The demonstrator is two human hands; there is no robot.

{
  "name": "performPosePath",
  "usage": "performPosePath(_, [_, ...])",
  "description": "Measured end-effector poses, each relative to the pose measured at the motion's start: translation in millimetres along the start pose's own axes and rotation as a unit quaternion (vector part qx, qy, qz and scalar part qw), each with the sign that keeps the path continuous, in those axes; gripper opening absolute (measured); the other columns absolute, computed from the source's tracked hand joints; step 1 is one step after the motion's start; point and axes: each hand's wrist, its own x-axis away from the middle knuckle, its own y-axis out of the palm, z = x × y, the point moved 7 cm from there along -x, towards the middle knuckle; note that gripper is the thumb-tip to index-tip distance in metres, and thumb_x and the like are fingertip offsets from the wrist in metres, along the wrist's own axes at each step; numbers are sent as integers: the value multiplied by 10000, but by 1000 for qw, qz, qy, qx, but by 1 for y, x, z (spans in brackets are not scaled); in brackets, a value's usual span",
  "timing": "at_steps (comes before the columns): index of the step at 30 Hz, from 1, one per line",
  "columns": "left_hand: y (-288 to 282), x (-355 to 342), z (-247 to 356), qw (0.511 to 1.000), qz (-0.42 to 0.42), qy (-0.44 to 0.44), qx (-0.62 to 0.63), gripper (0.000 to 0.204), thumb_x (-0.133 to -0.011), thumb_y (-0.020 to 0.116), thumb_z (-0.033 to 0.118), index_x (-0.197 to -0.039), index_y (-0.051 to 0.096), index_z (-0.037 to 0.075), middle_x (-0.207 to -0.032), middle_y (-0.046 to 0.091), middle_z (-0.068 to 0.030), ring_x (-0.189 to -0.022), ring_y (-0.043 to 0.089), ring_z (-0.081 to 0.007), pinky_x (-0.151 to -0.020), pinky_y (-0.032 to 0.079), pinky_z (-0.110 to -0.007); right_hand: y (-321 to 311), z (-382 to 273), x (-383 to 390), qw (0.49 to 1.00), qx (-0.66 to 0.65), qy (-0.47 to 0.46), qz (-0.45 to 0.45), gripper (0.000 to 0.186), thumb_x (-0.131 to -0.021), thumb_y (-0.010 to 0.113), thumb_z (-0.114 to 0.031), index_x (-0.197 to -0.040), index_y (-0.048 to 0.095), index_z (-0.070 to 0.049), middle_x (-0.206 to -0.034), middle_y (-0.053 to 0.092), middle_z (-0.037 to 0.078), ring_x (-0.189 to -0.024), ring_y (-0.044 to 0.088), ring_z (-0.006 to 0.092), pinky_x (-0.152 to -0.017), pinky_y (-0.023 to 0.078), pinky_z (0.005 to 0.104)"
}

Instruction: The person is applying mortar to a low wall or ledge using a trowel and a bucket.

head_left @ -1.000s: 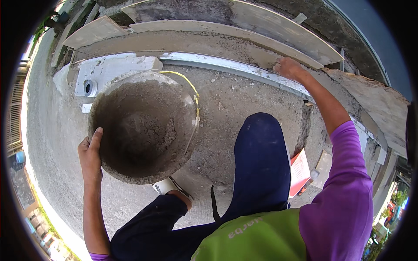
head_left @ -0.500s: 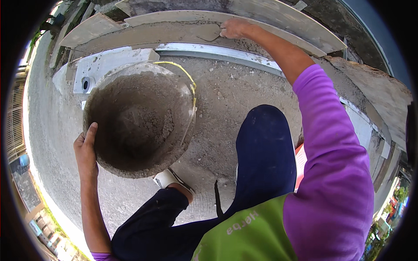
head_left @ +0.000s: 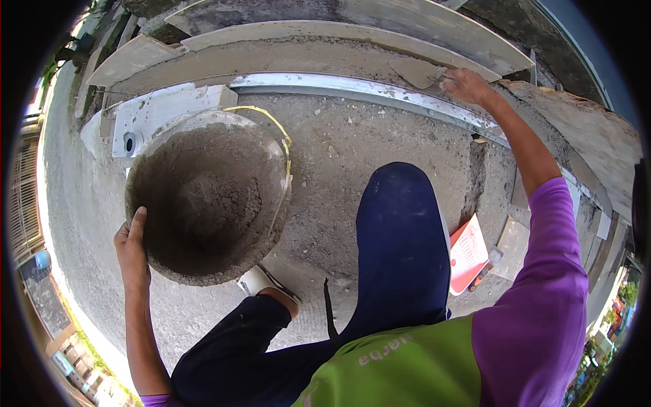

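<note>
My left hand [head_left: 133, 254] grips the near-left rim of a round, mortar-caked bucket [head_left: 163, 152], thumb over the edge. The bucket tilts toward me, and some lumpy grey mortar [head_left: 237, 203] lies inside. A yellow cord-like handle [head_left: 271, 121] hangs at its right side. Far off to the right, my right hand [head_left: 468, 87] is closed around a trowel, whose handle it hides. The trowel's blade [head_left: 415, 72] rests flat on the wet mortar strip [head_left: 298, 55], which runs between a thin upright board [head_left: 325, 28] and a pale metal bar [head_left: 352, 87].
Left of the bar sits a white block [head_left: 169, 105] with a round pipe opening [head_left: 131, 143]. A red-and-white packet [head_left: 468, 254] and a square tile piece [head_left: 512, 247] lie right of my knee. A rough board [head_left: 576, 129] leans at the far right.
My right hand has slid the trowel rightward along the mortar strip. The red-and-white packet and tile piece show more fully now. My left hand stays on the bucket rim.
</note>
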Motion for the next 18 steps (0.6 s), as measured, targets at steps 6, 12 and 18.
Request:
performPosePath(6, [-3,-2,-6,1000,-1,-8,-7,352,-986,710,341,-803,664,43,-729,587,41,-661,472,-53,-620,386,-238,-54,-162,-52,993,-57,-84,61,457,-977,547,-383,-1272,659,-53,-1193,695,238,-1133,654,423,-972,517,509])
performPosePath(12, [-3,-5,-12,1000,5,-4,-8,350,-983,712,325,-781,646,46,-702,571,47,-633,454,-45,-584,365,-236,-79,-313,-178,990,-85,-92,67,420,-938,582,-340,-1209,701,-42,-1147,729,207,-1069,699,388,-936,538,483])
performPosePath(18, [-7,1,-10,1000,12,-11,8,341,-983,712,319,-795,656,39,-713,590,40,-640,468,-46,-594,378,-236,-80,-293,-189,994,-68,-82,-10,420,-921,585,-328,-1070,731,36,-935,747,221,-716,735,366,-697,586,456])
